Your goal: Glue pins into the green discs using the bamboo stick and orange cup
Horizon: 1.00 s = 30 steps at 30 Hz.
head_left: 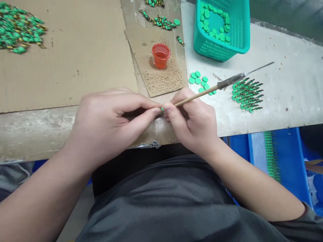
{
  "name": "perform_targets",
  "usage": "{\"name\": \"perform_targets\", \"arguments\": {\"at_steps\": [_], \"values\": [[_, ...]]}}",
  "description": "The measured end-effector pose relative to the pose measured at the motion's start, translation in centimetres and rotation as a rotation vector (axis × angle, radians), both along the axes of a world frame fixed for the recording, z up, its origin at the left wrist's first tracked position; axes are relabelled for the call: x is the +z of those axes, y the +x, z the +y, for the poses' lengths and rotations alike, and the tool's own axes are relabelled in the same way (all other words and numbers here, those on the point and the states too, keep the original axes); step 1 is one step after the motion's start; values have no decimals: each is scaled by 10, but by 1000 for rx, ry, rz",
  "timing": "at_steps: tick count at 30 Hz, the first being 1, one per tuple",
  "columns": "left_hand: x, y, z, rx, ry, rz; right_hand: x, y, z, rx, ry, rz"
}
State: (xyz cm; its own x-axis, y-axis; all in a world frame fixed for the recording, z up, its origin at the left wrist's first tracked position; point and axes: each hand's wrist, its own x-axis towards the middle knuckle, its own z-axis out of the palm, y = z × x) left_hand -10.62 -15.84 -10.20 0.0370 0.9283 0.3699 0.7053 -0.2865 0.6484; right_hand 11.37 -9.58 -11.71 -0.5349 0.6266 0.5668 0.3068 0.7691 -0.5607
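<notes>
My left hand (106, 121) is closed, with thumb and forefinger pinching a small green piece (162, 109) that is mostly hidden by the fingertips. Close against it, my right hand (195, 122) is closed around a wooden-handled needle tool (199, 94). The tool's thin metal tip points away to the upper right. My right thumb and fingertips also meet at the green piece. Beyond the hands, a small red cup (160, 55) with liquid in it stands on a spotted cardboard piece (161, 80). Several round green discs (198, 81) lie just past my right hand.
A green plastic basket (219, 52) holding more discs stands at the back. Rows of green discs with dark twisted parts (247, 95) lie at right. Similar pieces are heaped (21, 30) on cardboard (88, 50) at left. A blue tray (290, 161) sits below the table edge.
</notes>
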Motion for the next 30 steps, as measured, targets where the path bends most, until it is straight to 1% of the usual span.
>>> {"name": "perform_targets", "arguments": {"at_steps": [5,9,13,18,21,23,26,28,30], "values": [[0,0,-1,-4,-5,-7,0,2,1,21,-40,33],[0,0,-1,-17,-8,-11,-1,1,0,29,-14,18],[-2,-1,0,-23,29,-2,-1,0,-1,57,33,5],[-4,-5,2,-50,22,-1,-5,-5,-1,58,50,-67],[-3,-6,3,-51,4,-50,-5,-7,0,64,27,-72],[-3,-5,4,-33,-46,-107,-2,-5,-2,43,-65,1],[0,-4,5,41,-149,-253,6,6,-8,-91,-328,214],[5,-6,5,78,-200,-358,10,17,-13,-194,-508,317],[14,-8,4,81,-255,-464,12,26,-17,-206,-619,335]]}}
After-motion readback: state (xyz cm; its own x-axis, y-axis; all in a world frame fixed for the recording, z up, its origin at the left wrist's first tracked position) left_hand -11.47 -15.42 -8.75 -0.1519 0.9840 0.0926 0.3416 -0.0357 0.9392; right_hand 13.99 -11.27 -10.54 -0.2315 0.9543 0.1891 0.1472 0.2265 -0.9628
